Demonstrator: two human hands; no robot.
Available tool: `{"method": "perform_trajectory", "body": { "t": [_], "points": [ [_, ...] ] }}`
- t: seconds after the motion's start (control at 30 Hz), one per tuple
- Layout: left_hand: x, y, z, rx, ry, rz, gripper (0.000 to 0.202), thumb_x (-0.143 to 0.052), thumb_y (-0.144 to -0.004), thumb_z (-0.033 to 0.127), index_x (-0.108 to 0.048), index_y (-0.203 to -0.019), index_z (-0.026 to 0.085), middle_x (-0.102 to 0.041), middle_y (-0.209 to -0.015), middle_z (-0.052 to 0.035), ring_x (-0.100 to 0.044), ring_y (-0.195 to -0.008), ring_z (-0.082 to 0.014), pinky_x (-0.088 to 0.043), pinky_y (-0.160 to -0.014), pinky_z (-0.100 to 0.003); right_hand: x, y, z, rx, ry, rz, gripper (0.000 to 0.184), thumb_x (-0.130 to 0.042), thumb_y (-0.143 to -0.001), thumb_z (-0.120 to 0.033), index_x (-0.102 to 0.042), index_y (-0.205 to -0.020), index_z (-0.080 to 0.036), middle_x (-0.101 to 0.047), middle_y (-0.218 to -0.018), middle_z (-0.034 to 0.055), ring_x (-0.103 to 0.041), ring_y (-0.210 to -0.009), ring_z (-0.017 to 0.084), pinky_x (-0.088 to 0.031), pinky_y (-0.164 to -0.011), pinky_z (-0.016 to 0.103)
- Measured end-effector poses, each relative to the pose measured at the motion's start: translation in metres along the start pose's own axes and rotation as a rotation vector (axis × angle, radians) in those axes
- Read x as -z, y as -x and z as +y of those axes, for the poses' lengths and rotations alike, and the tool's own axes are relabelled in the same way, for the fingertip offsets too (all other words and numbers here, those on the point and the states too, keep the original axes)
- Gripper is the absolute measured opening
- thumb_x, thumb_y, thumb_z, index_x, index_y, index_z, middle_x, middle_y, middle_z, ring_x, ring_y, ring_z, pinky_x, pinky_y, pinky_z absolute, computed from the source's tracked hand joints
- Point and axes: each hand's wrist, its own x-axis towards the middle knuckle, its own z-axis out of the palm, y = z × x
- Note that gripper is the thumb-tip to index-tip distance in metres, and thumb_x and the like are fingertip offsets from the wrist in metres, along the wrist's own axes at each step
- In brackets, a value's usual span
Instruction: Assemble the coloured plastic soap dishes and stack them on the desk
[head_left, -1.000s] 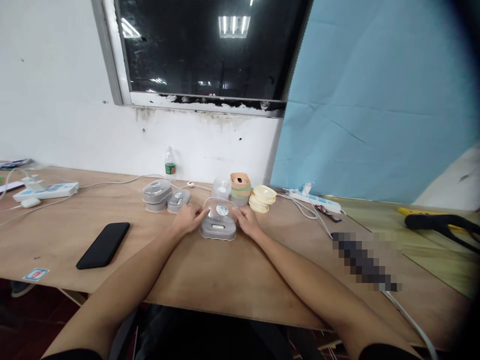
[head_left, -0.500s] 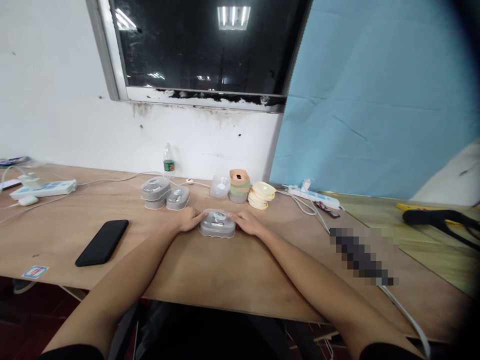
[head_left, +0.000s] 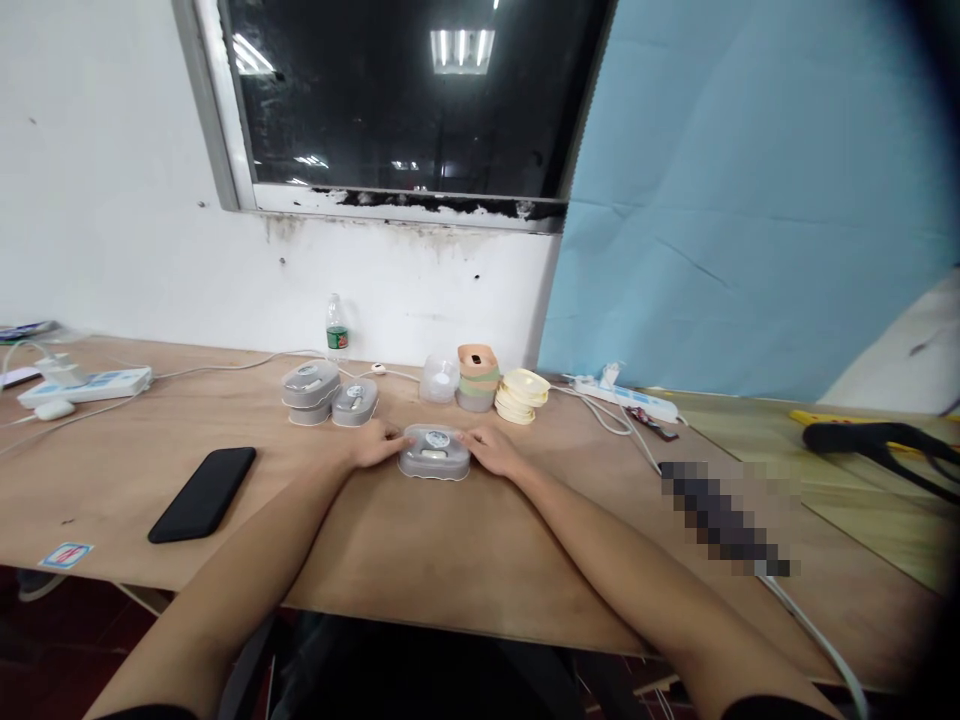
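A grey soap box with a clear lid and a round white label [head_left: 434,458] rests on the wooden table in front of me. My left hand [head_left: 376,443] grips its left end, the thumb against the lid's edge and the other fingers curled. At the opposite end my right hand [head_left: 489,449] holds it with thumb and fingers. Left of my left hand stand similar closed boxes: one single box [head_left: 355,403] and a stack of two [head_left: 310,390]. Behind the held box are a clear lid stack [head_left: 439,381], stacked orange, green and grey box parts [head_left: 478,378] and cream trays [head_left: 520,396].
A black phone [head_left: 204,494] lies at the left on the table [head_left: 435,560]. Power strips [head_left: 90,386] with cables sit at both sides. A plastic bottle [head_left: 337,325] stands by the wall. Far right is a black-handled tool [head_left: 862,437]; a pixelated dark object [head_left: 724,515] lies nearer.
The view has tilted up slightly, so everything sits a little lower in the picture. Both hands stay at the ends of the soap box, with only slight finger movement.
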Motion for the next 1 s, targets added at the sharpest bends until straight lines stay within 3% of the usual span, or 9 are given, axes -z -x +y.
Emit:
{"method": "perform_trajectory", "body": {
  "t": [0.1, 0.17, 0.23, 0.4, 0.53, 0.63, 0.77, 0.9, 1.0],
  "points": [
    [-0.001, -0.002, -0.002, 0.042, -0.018, 0.098, 0.060, -0.042, -0.079, 0.068, -0.061, -0.104, 0.017, -0.065, -0.087, -0.0044, -0.060, -0.077, -0.0192, -0.044, -0.068, -0.029, -0.002, -0.002, 0.001, -0.036, 0.008, 0.053, 0.057, -0.030, -0.090, -0.057, -0.049, -0.052, -0.018, -0.052, -0.055, -0.0009, -0.045, -0.054, 0.012, -0.025, -0.052, 0.024],
    [-0.003, -0.002, -0.001, 0.007, -0.012, 0.147, 0.069, -0.042, -0.082, 0.065, -0.045, -0.131, 0.018, -0.062, -0.113, -0.0091, -0.059, -0.097, -0.0223, -0.045, -0.083, -0.032, -0.004, -0.004, 0.002, -0.093, 0.013, 0.104, 0.057, -0.030, -0.089, -0.058, -0.050, -0.054, -0.018, -0.055, -0.057, 0.0002, -0.048, -0.057, 0.013, -0.026, -0.052, 0.024],
    [-0.005, 0.000, 0.004, -0.062, -0.034, 0.132, 0.070, -0.038, -0.085, 0.062, -0.033, -0.141, 0.020, -0.051, -0.132, -0.0104, -0.051, -0.116, -0.0242, -0.038, -0.098, -0.035, -0.006, -0.007, 0.004, -0.147, 0.009, 0.141, 0.057, -0.031, -0.089, -0.059, -0.052, -0.055, -0.018, -0.059, -0.061, 0.0012, -0.051, -0.059, 0.015, -0.027, -0.053, 0.024],
    [-0.008, 0.004, 0.020, -0.069, -0.092, -0.014, 0.090, -0.057, -0.071, 0.067, -0.029, -0.144, 0.024, -0.042, -0.143, -0.0087, -0.043, -0.126, -0.0305, -0.034, -0.104, -0.039, -0.008, -0.010, 0.011, -0.231, 0.020, 0.183, 0.057, -0.032, -0.087, -0.061, -0.054, -0.057, -0.019, -0.061, -0.062, 0.0028, -0.053, -0.061, 0.016, -0.030, -0.054, 0.024],
    [-0.007, 0.002, 0.017, -0.022, -0.094, 0.010, 0.096, -0.064, -0.064, 0.068, -0.031, -0.143, 0.025, -0.046, -0.138, -0.0095, -0.047, -0.122, -0.0324, -0.037, -0.100, -0.040, -0.005, -0.009, 0.013, -0.204, -0.043, 0.176, 0.058, -0.028, -0.089, -0.060, -0.058, -0.063, -0.019, -0.060, -0.058, 0.0020, -0.054, -0.060, 0.016, -0.033, -0.056, 0.024],
    [-0.005, -0.001, 0.009, -0.009, -0.082, 0.128, 0.096, -0.069, -0.061, 0.064, -0.034, -0.141, 0.026, -0.047, -0.136, -0.0096, -0.049, -0.119, -0.0314, -0.039, -0.100, -0.039, -0.004, -0.009, 0.013, -0.184, -0.073, 0.163, 0.057, -0.026, -0.090, -0.059, -0.061, -0.071, -0.018, -0.059, -0.054, 0.0013, -0.055, -0.059, 0.016, -0.034, -0.057, 0.024],
    [0.007, 0.002, 0.008, 0.032, -0.135, 0.381, 0.087, -0.069, -0.065, 0.059, -0.037, -0.139, 0.026, -0.047, -0.132, -0.0092, -0.048, -0.118, -0.0295, -0.037, -0.101, -0.037, -0.006, -0.008, 0.012, -0.155, 0.019, 0.183, 0.054, -0.033, -0.088, -0.060, -0.060, -0.067, -0.018, -0.062, -0.063, 0.0029, -0.055, -0.063, 0.016, -0.031, -0.056, 0.024],
    [0.026, 0.009, 0.013, 0.283, -0.256, 0.645, 0.080, -0.063, -0.072, 0.058, -0.032, -0.141, 0.031, -0.046, -0.130, -0.0099, -0.047, -0.116, -0.0321, -0.036, -0.097, -0.042, -0.009, -0.007, 0.012, -0.147, 0.062, 0.163, 0.044, -0.044, -0.085, -0.058, -0.064, -0.077, -0.020, -0.066, -0.074, 0.0022, -0.055, -0.068, 0.016, -0.029, -0.056, 0.024],
    [0.036, 0.013, 0.010, 0.441, -0.330, 0.703, 0.077, -0.062, -0.072, 0.058, -0.035, -0.139, 0.032, -0.048, -0.128, -0.0125, -0.045, -0.116, -0.0358, -0.033, -0.096, -0.048, -0.011, -0.007, 0.013, -0.149, 0.079, 0.148, 0.041, -0.048, -0.083, -0.057, -0.065, -0.078, -0.021, -0.066, -0.075, 0.0019, -0.055, -0.067, 0.015, -0.029, -0.056, 0.024]
  ]
}}
